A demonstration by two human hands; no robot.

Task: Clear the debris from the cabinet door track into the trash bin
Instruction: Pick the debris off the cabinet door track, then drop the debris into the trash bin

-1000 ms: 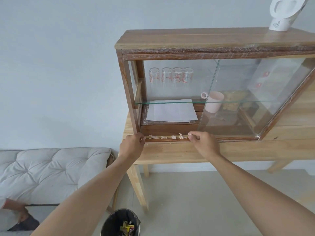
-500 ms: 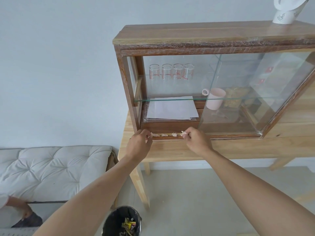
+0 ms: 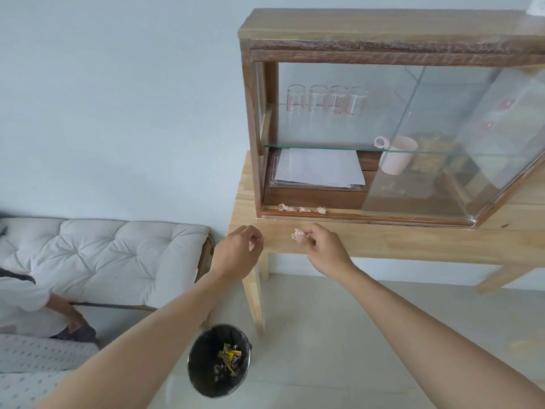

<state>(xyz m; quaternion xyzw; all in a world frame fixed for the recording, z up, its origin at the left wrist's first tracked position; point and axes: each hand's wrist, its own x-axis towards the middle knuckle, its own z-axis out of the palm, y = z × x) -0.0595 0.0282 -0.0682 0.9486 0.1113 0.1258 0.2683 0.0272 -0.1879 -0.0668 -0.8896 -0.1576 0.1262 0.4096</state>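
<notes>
A wooden cabinet (image 3: 368, 28) with sliding glass doors stands on a light wooden table (image 3: 413, 243). Three pale crumpled bits of debris (image 3: 303, 209) lie in its bottom door track (image 3: 342, 213). My right hand (image 3: 321, 249) hangs in front of the table edge, pinching another pale piece of debris (image 3: 298, 233) between thumb and fingers. My left hand (image 3: 239, 255) is beside it to the left, fingers curled with thumb and fingertips pinched; whether it holds a scrap I cannot tell. A black trash bin (image 3: 219, 360) with wrappers inside stands on the floor below my hands.
Inside the cabinet are glass tumblers (image 3: 324, 103), a stack of paper (image 3: 318, 169) and a pink mug (image 3: 396, 154). A white tufted couch (image 3: 103, 255) stands left of the table. A person in white (image 3: 26, 302) sits at the lower left. The floor is tiled.
Both hands have pulled back from the door track toward me, the right one carrying a piece of debris. The view has shifted, so the cabinet sits further right and the bin shows fully.
</notes>
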